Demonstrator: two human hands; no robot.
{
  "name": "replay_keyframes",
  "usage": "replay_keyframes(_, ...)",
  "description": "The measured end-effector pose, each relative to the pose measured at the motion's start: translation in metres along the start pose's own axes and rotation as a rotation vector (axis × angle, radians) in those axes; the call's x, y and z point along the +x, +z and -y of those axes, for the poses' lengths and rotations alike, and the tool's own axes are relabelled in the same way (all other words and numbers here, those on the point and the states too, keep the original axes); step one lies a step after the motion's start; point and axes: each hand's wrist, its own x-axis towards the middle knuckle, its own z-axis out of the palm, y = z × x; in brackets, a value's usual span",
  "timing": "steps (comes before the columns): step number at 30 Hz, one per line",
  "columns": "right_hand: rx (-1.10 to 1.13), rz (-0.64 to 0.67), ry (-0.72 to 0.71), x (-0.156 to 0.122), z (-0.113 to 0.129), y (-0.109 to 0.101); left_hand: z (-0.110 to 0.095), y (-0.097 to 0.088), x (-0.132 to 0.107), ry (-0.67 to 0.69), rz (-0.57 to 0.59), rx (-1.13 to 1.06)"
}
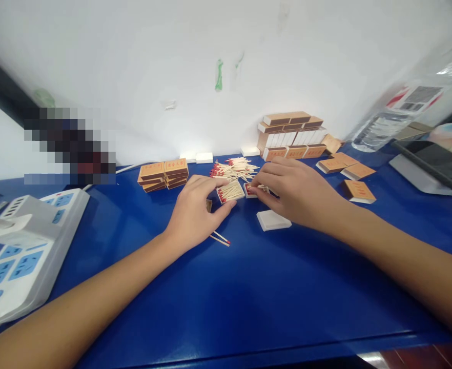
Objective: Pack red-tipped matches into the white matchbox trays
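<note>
My left hand grips a matchbox tray full of red-tipped matches, thumb at the near edge and index finger at the far edge. Just right of it lies a second tray with matches in it. Over that tray my right hand is closed, with pale matchsticks at its fingertips; the fingers partly hide this tray. A heap of loose matches lies behind both trays. Nearer me is a white tray, and two single matchsticks lie beside my left wrist.
Stacked matchboxes stand at left, with a larger stack against the wall. Several matchbox sleeves lie at right, near a phone and a plastic bottle. A power strip occupies the left side of the blue table.
</note>
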Motion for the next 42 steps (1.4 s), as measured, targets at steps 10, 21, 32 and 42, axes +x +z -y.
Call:
replay_keyframes(10,-0.224,0.055,-0.024,0.000,0.005,0.003,0.000,-0.002,0.001,-0.018,0.052,0.000)
replay_keyframes(21,-0.158,0.041,-0.077,0.000,0.014,0.007,-0.001,-0.003,0.001,-0.029,0.058,-0.009)
replay_keyframes(32,-0.111,0.059,-0.066,-0.002,0.012,0.012,-0.002,-0.003,0.001,-0.038,0.062,-0.025)
replay_keyframes(42,-0.098,0.062,-0.053,-0.002,0.010,0.016,-0.003,-0.005,0.002,-0.057,0.065,-0.030)
